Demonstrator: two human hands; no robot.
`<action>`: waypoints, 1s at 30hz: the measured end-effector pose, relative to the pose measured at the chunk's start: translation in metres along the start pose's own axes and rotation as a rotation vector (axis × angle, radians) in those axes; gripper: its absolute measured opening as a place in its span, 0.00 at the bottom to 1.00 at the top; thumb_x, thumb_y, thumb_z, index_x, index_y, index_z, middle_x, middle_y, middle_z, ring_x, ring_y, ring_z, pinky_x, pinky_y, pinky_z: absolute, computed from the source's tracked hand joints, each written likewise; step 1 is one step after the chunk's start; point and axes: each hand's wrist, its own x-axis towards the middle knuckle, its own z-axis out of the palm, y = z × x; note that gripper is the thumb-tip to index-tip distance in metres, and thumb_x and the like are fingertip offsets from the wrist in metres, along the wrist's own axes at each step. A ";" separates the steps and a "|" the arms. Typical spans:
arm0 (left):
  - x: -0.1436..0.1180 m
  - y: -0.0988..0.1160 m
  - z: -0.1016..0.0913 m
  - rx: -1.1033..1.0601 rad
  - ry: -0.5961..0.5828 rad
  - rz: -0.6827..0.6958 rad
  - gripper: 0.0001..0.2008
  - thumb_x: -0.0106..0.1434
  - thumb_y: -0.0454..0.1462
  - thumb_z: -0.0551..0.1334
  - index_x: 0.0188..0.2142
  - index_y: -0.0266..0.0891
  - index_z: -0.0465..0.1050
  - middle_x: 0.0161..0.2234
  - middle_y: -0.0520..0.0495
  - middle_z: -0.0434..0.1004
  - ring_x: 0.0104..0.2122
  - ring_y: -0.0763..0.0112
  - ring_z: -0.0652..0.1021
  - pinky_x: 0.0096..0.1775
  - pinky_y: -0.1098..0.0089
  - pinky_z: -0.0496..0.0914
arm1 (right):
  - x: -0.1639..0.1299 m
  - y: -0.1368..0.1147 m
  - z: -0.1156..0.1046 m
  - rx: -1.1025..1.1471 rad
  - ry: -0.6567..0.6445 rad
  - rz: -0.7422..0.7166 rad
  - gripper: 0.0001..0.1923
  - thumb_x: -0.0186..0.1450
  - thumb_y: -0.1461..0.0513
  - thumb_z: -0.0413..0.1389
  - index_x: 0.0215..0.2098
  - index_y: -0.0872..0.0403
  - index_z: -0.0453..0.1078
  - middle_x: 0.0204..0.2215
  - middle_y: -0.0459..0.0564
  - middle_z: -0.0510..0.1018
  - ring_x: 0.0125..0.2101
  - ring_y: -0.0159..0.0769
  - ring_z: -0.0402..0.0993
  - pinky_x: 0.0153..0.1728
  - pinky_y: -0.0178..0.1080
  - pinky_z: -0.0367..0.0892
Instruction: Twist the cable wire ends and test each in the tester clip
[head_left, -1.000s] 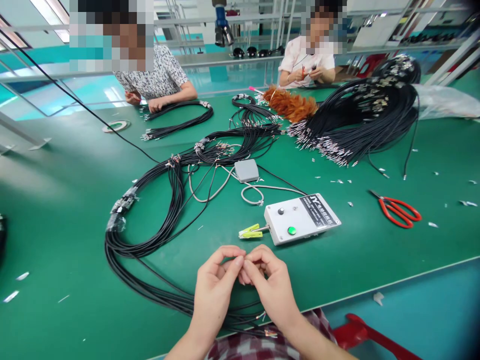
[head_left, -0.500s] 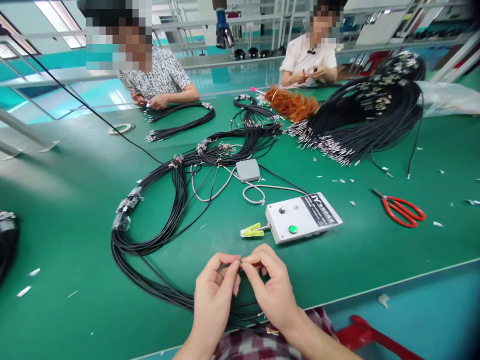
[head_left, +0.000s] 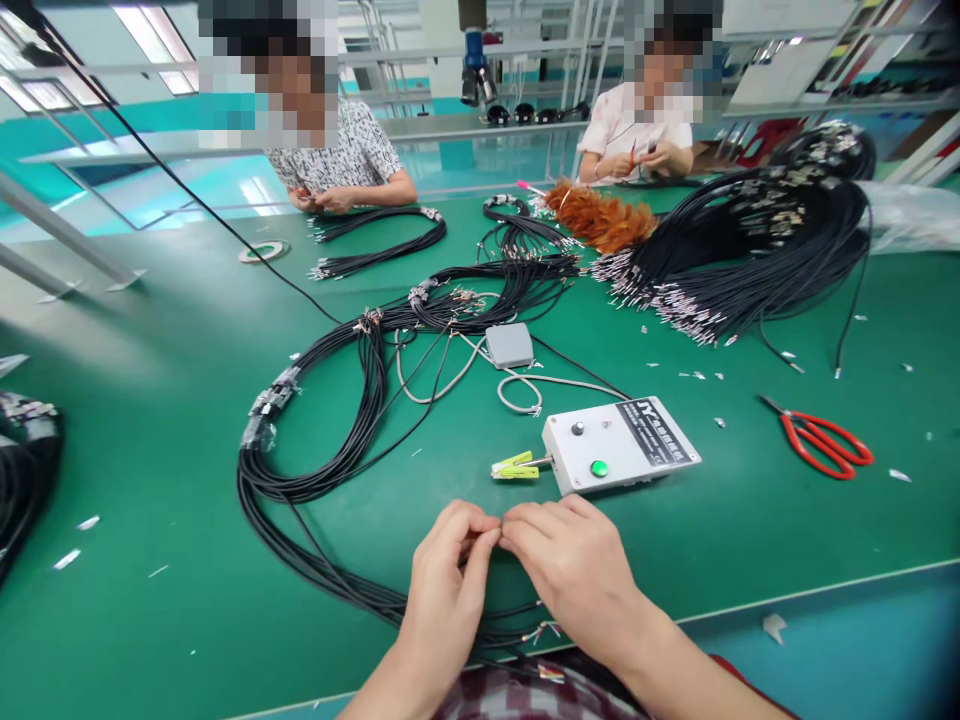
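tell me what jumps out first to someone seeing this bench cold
The black cable bundles sprawl in loops across the green table, with a bigger heap at the far right. Near the front edge the left hand and right hand meet fingertip to fingertip on a thin wire end, just before a white box with a green button. Red-handled scissors lie to the right.
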 end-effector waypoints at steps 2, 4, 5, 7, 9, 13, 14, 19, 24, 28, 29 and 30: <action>0.004 0.001 -0.003 0.012 0.008 -0.009 0.07 0.65 0.36 0.58 0.30 0.39 0.71 0.30 0.50 0.70 0.28 0.72 0.71 0.30 0.73 0.66 | 0.005 0.008 -0.006 -0.032 0.006 -0.021 0.12 0.72 0.65 0.49 0.32 0.54 0.71 0.32 0.45 0.81 0.30 0.34 0.72 0.33 0.40 0.54; 0.011 0.001 -0.006 -0.027 0.026 -0.073 0.07 0.64 0.39 0.58 0.31 0.38 0.70 0.26 0.52 0.68 0.24 0.74 0.68 0.26 0.74 0.63 | 0.013 0.019 -0.012 -0.089 0.037 -0.014 0.07 0.69 0.65 0.54 0.34 0.54 0.72 0.34 0.45 0.81 0.34 0.36 0.73 0.35 0.40 0.55; 0.015 0.001 -0.007 -0.055 0.030 -0.111 0.08 0.64 0.40 0.58 0.32 0.38 0.69 0.23 0.54 0.66 0.21 0.75 0.66 0.24 0.74 0.60 | 0.019 0.024 -0.014 -0.127 0.040 -0.008 0.03 0.67 0.65 0.57 0.36 0.54 0.73 0.37 0.45 0.82 0.37 0.38 0.73 0.37 0.41 0.55; 0.023 0.000 -0.009 -0.098 0.027 -0.174 0.09 0.63 0.42 0.58 0.32 0.38 0.68 0.19 0.58 0.61 0.19 0.76 0.62 0.22 0.75 0.56 | 0.031 0.035 -0.017 -0.208 -0.014 -0.002 0.06 0.62 0.65 0.63 0.39 0.54 0.73 0.42 0.47 0.81 0.42 0.41 0.72 0.40 0.42 0.54; 0.030 -0.001 -0.009 -0.109 0.023 -0.203 0.10 0.63 0.43 0.58 0.32 0.38 0.67 0.16 0.60 0.58 0.18 0.76 0.61 0.21 0.75 0.54 | 0.043 0.044 -0.016 -0.275 -0.136 0.006 0.10 0.59 0.64 0.67 0.38 0.55 0.74 0.41 0.48 0.82 0.44 0.42 0.71 0.41 0.43 0.53; 0.042 -0.005 -0.009 -0.063 0.039 -0.185 0.10 0.63 0.43 0.57 0.32 0.39 0.66 0.16 0.60 0.58 0.17 0.76 0.61 0.21 0.75 0.54 | 0.056 0.053 -0.010 -0.306 -0.307 0.004 0.06 0.59 0.63 0.67 0.30 0.54 0.74 0.30 0.46 0.80 0.39 0.40 0.71 0.40 0.43 0.52; 0.044 -0.006 -0.008 -0.050 0.044 -0.179 0.09 0.63 0.43 0.57 0.32 0.39 0.66 0.16 0.60 0.58 0.17 0.76 0.61 0.21 0.74 0.54 | 0.057 0.054 -0.009 -0.304 -0.316 -0.002 0.06 0.60 0.63 0.66 0.29 0.54 0.74 0.29 0.45 0.80 0.38 0.39 0.71 0.40 0.42 0.52; 0.050 -0.012 -0.004 -0.010 0.067 -0.171 0.08 0.62 0.42 0.58 0.31 0.40 0.66 0.16 0.58 0.61 0.18 0.76 0.63 0.21 0.75 0.55 | 0.057 0.056 -0.007 -0.296 -0.332 -0.027 0.08 0.62 0.65 0.63 0.26 0.54 0.72 0.26 0.44 0.77 0.35 0.36 0.70 0.40 0.41 0.52; 0.053 -0.017 0.002 0.000 0.073 -0.170 0.08 0.62 0.41 0.58 0.30 0.40 0.66 0.16 0.59 0.62 0.17 0.76 0.62 0.20 0.75 0.54 | 0.059 0.056 -0.009 -0.294 -0.347 -0.028 0.07 0.62 0.64 0.64 0.27 0.54 0.73 0.27 0.44 0.77 0.36 0.37 0.70 0.41 0.41 0.51; 0.056 -0.019 0.005 -0.007 0.064 -0.176 0.08 0.62 0.41 0.58 0.29 0.40 0.66 0.15 0.59 0.61 0.15 0.77 0.60 0.19 0.76 0.51 | 0.060 0.055 -0.010 -0.296 -0.358 -0.017 0.07 0.61 0.64 0.64 0.27 0.54 0.72 0.26 0.45 0.77 0.36 0.37 0.70 0.41 0.42 0.51; 0.057 -0.019 0.005 -0.009 0.064 -0.175 0.08 0.62 0.41 0.58 0.29 0.40 0.66 0.15 0.59 0.61 0.15 0.77 0.60 0.19 0.76 0.51 | 0.060 0.055 -0.010 -0.299 -0.358 -0.015 0.07 0.62 0.65 0.64 0.27 0.54 0.72 0.27 0.45 0.78 0.36 0.37 0.70 0.41 0.42 0.51; 0.057 -0.018 0.006 -0.010 0.065 -0.174 0.08 0.62 0.41 0.58 0.29 0.40 0.65 0.15 0.59 0.61 0.15 0.77 0.60 0.19 0.76 0.51 | 0.060 0.054 -0.010 -0.304 -0.358 -0.015 0.07 0.62 0.65 0.63 0.27 0.54 0.72 0.27 0.45 0.78 0.37 0.37 0.70 0.41 0.42 0.51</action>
